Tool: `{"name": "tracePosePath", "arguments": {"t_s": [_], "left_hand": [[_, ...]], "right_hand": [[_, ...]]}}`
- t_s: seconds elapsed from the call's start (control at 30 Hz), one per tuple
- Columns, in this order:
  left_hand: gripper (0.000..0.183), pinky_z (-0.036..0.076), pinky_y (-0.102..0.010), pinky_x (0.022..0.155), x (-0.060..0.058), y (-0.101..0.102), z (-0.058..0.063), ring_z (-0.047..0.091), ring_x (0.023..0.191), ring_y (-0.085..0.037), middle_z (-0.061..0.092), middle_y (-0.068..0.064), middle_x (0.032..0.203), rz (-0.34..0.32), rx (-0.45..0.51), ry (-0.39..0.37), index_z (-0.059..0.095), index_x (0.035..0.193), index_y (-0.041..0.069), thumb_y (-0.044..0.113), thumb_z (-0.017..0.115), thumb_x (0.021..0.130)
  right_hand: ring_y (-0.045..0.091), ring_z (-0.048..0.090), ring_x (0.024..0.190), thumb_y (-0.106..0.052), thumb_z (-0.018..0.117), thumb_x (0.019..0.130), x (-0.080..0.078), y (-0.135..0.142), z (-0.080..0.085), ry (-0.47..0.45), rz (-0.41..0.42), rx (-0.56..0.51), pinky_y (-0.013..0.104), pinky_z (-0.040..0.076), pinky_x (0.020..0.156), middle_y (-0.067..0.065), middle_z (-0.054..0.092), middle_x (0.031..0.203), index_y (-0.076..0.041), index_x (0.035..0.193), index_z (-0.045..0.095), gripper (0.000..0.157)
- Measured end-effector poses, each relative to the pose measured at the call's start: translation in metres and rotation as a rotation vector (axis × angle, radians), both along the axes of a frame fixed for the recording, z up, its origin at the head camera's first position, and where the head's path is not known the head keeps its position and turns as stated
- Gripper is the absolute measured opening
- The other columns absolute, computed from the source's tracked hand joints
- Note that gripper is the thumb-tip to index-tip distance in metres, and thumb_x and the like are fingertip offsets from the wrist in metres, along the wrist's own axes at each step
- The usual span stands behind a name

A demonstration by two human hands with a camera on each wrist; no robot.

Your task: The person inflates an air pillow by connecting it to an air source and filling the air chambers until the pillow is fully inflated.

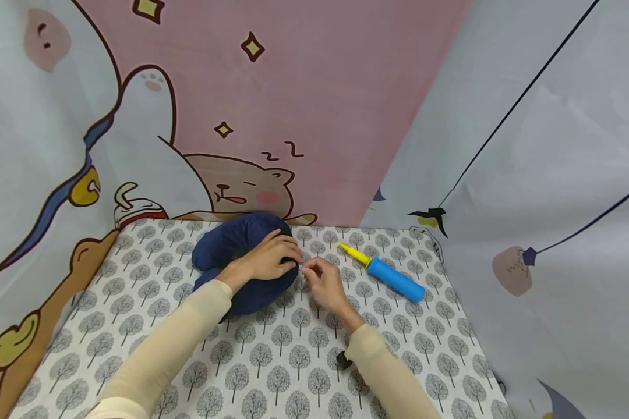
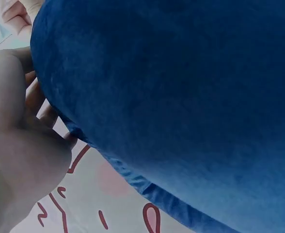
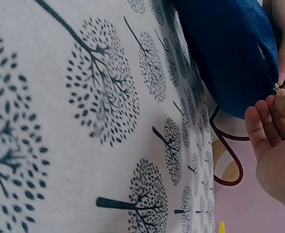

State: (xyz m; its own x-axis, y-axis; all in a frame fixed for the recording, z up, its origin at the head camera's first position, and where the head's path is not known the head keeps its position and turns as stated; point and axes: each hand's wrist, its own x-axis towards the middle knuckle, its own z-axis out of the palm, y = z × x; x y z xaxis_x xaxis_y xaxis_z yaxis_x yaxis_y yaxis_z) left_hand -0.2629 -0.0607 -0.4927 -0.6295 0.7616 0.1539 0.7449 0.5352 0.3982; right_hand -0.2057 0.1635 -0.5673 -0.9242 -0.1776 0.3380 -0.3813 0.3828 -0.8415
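A navy plush U-shaped neck pillow [image 1: 257, 297] lies on the tree-print cloth and fills most of the left wrist view. My left hand [image 1: 271, 258] lies over its right side, and in the left wrist view the fingers [image 2: 35, 99] curl round the pillow's edge. Right beside it, my right hand [image 1: 326, 285] has thumb and forefinger together at that same edge. There, in the right wrist view, a small shiny metal piece [image 3: 276, 88], which looks like a zipper pull, shows at the right fingertips. The thumb partly covers it.
A hand pump [image 1: 395, 279] with a blue barrel and a yellow nozzle lies to the right of the hands. The tree-print cloth [image 1: 262, 355] covers the table. Cartoon-printed curtains [image 1: 335, 116] hang behind and at both sides. A small black object [image 1: 343, 361] shows beside the right cuff.
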Motion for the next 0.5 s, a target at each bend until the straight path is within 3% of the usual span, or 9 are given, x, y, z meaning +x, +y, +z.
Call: {"name": "tracePosePath", "arguments": {"t_s": [0.23, 0.5], "left_hand": [[0.011, 0.029, -0.070, 0.138, -0.0023, 0.0064, 0.0046, 0.067, 0.138, -0.033, 0.083, -0.005, 0.125, -0.039, -0.044, 0.090, 0.087, 0.113, 0.015, 0.011, 0.078, 0.107], [0.005, 0.044, -0.059, 0.130, -0.0074, 0.0089, -0.0032, 0.071, 0.124, -0.030, 0.083, -0.004, 0.115, -0.015, -0.040, 0.141, 0.087, 0.106, 0.014, 0.014, 0.082, 0.105]], "right_hand": [[0.030, 0.070, 0.074, -0.008, 0.073, 0.110, -0.0025, 0.0006, 0.0026, 0.049, -0.003, 0.021, 0.023, 0.054, 0.067, 0.013, 0.076, 0.087, -0.005, 0.104, 0.076, 0.008], [0.016, 0.067, 0.074, -0.007, 0.074, 0.109, -0.0024, 0.0003, 0.0012, 0.030, -0.011, 0.044, 0.022, 0.054, 0.068, 0.012, 0.076, 0.086, -0.006, 0.102, 0.077, 0.008]]}}
